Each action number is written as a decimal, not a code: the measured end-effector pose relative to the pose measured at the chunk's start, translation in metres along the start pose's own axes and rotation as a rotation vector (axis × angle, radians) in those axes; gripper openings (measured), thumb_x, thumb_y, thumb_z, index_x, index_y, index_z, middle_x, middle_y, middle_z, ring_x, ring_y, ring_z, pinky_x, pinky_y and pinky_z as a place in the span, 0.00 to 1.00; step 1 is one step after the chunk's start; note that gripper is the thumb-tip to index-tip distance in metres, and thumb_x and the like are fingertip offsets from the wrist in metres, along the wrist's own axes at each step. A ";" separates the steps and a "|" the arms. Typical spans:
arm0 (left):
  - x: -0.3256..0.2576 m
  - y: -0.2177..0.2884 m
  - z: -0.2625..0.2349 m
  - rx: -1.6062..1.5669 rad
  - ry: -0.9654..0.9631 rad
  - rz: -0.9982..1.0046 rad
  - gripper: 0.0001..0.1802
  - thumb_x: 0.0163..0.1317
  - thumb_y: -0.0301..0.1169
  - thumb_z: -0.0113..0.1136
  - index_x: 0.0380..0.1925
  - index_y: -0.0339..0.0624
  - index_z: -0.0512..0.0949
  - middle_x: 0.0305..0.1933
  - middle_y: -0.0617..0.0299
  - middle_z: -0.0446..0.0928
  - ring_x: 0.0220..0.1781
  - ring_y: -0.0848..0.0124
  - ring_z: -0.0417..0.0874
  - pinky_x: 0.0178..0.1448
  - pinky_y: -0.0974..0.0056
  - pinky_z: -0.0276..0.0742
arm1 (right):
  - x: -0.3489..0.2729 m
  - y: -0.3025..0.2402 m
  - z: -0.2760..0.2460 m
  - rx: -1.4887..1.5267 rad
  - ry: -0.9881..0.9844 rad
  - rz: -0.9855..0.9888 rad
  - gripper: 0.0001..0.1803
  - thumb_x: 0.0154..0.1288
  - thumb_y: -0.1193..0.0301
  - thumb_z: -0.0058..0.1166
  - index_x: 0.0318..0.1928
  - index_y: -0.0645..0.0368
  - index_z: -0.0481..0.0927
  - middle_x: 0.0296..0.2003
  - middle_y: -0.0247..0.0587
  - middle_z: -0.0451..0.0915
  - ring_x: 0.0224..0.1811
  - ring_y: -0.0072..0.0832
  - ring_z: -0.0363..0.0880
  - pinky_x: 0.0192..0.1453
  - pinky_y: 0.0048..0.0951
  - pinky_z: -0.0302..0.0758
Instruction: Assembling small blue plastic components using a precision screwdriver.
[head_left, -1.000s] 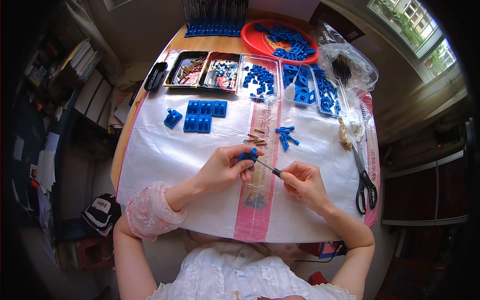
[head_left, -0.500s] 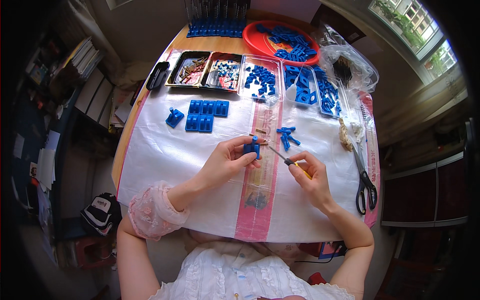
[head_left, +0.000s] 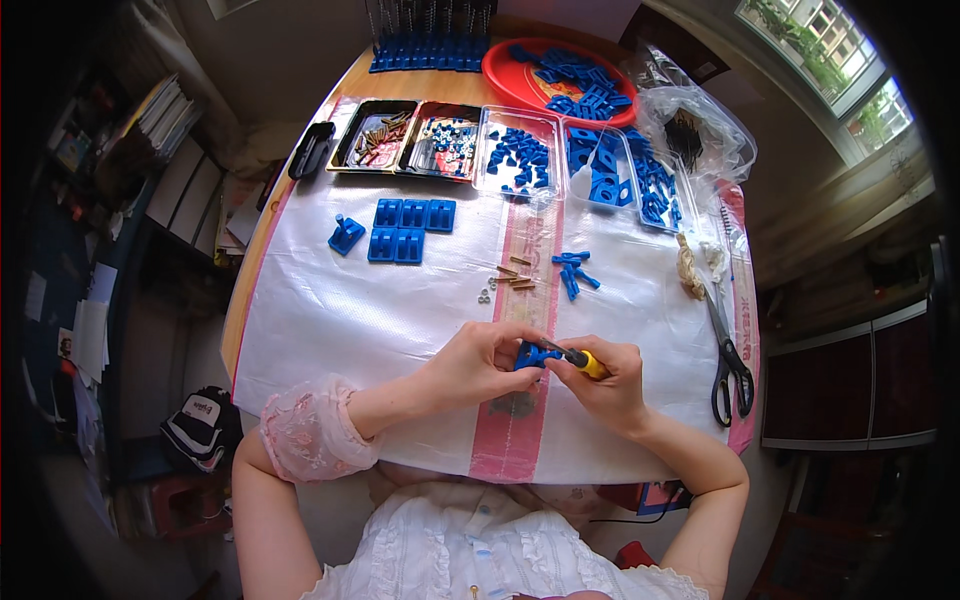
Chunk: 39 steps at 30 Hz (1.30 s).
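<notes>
Between the fingers of my left hand (head_left: 493, 358) is a small blue plastic part (head_left: 534, 354). My right hand (head_left: 608, 388) grips a screwdriver (head_left: 591, 364) with a yellow and black handle, and its shaft reaches across to the blue part. My fingers partly hide where the tip meets the part. Beyond my hands lie several brass-coloured screws (head_left: 516, 281) and small silver nuts (head_left: 486, 292). To their right rests a small pile of narrow blue pieces (head_left: 574, 274). Assembled blue blocks (head_left: 410, 231) stand in two rows at the left, with a single blue piece (head_left: 346, 236) beside them.
Trays of screws (head_left: 382, 140), nuts (head_left: 447, 143) and blue parts (head_left: 520, 158) line the back. Behind them sits a red basin (head_left: 500, 75) with blue pieces. Scissors (head_left: 732, 372) lie at the right edge, near a plastic bag (head_left: 725, 135). A white woven sheet (head_left: 330, 320) covers the table.
Both hands have come nearer to me with the blue part, uncovering the screws and nuts. The screwdriver, apart from the part before, now reaches it.
</notes>
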<state>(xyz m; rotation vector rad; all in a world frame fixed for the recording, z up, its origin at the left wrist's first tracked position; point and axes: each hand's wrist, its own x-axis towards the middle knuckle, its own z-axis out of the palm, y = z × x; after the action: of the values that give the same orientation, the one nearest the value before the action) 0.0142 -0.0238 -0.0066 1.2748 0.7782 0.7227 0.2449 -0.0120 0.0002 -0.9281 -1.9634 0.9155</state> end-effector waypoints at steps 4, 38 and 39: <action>0.001 -0.002 0.000 -0.051 0.002 -0.031 0.21 0.71 0.20 0.62 0.63 0.32 0.75 0.52 0.54 0.86 0.52 0.71 0.88 0.59 0.66 0.87 | 0.000 -0.003 -0.001 -0.031 -0.026 0.018 0.11 0.63 0.77 0.71 0.46 0.64 0.87 0.29 0.42 0.88 0.26 0.18 0.82 0.29 0.22 0.74; 0.000 0.002 0.003 0.032 -0.015 0.010 0.19 0.70 0.21 0.63 0.60 0.33 0.76 0.52 0.54 0.85 0.52 0.69 0.88 0.58 0.65 0.88 | -0.002 -0.003 0.000 0.024 -0.033 -0.015 0.12 0.63 0.77 0.71 0.47 0.65 0.88 0.29 0.40 0.88 0.25 0.16 0.78 0.29 0.21 0.73; 0.000 0.004 0.004 0.067 -0.011 0.015 0.18 0.70 0.21 0.63 0.59 0.33 0.76 0.51 0.54 0.85 0.51 0.70 0.89 0.57 0.66 0.88 | -0.002 -0.003 -0.001 0.016 -0.034 -0.001 0.14 0.63 0.76 0.72 0.48 0.64 0.87 0.27 0.37 0.85 0.24 0.14 0.74 0.27 0.20 0.69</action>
<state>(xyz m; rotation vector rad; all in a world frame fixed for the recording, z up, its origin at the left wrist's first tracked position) 0.0173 -0.0255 -0.0020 1.3449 0.7899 0.7058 0.2458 -0.0151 0.0027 -0.9086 -1.9821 0.9506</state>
